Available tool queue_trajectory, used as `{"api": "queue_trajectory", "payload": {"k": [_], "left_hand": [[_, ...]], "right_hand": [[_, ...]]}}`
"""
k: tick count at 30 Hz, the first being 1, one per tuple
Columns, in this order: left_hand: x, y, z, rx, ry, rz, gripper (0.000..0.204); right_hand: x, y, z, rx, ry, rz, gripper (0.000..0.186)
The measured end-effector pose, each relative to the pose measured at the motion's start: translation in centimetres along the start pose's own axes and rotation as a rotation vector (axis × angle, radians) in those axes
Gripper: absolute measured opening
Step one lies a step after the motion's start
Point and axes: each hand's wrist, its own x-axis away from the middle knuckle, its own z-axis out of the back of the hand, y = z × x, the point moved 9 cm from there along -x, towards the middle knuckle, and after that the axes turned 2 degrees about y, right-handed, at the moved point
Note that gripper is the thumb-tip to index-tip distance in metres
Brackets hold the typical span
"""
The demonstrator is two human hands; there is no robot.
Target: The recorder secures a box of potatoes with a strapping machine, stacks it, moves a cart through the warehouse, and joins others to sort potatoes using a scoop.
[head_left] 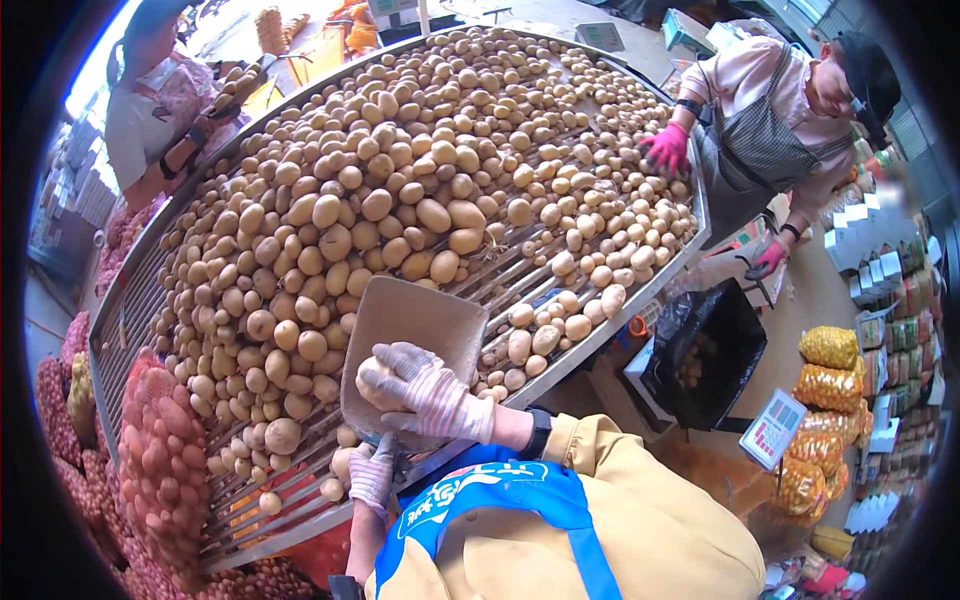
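A wide, worn scoop [420,315] rests on the slatted sorting table [290,505], its open end toward the potato heap [330,215]. My left hand [372,477], in a striped knit glove, is closed at the near end of the scoop, where a handle seems to be; the fingers partly hide it. My right hand [430,395], gloved alike, reaches over the scoop with its fingers curled round a potato [374,386]. A few loose potatoes lie on the slats beside my left hand.
Across the table to the right, a co-worker's pink-gloved hand [668,150] touches small potatoes. Another person [165,110] stands at the far left holding potatoes. A red mesh sack [160,450] leans at the left edge. A black-lined bin [705,350] and a scale display [773,428] stand right.
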Motion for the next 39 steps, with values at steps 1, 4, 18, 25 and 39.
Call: {"api": "queue_trajectory", "payload": {"k": [1, 4, 18, 25, 39], "left_hand": [[-0.3, 0.4, -0.2, -0.001, -0.014, 0.004, 0.029], [-0.7, 0.0, 0.0, 0.009, -0.021, 0.094, 0.028], [0.4, 0.7, -2.7, 0.355, 0.152, 0.114, 0.029], [1.4, 0.9, -4.4, 0.370, 0.289, 0.110, 0.031], [1.5, -0.7, -7.2, 0.410, 0.236, 0.168, 0.027]], "right_hand": [[0.0, 0.1, -1.2, 0.145, -0.067, 0.060, 0.076], [-1.1, 0.9, -0.7, 0.129, -0.085, 0.018, 0.071], [4.5, 20.7, 11.6, 0.360, -0.444, -0.408, 0.045], [1.4, 17.7, 15.0, -0.238, -0.112, -0.211, 0.041], [-15.9, 13.8, 13.9, 0.147, -0.011, 0.307, 0.064]]}}
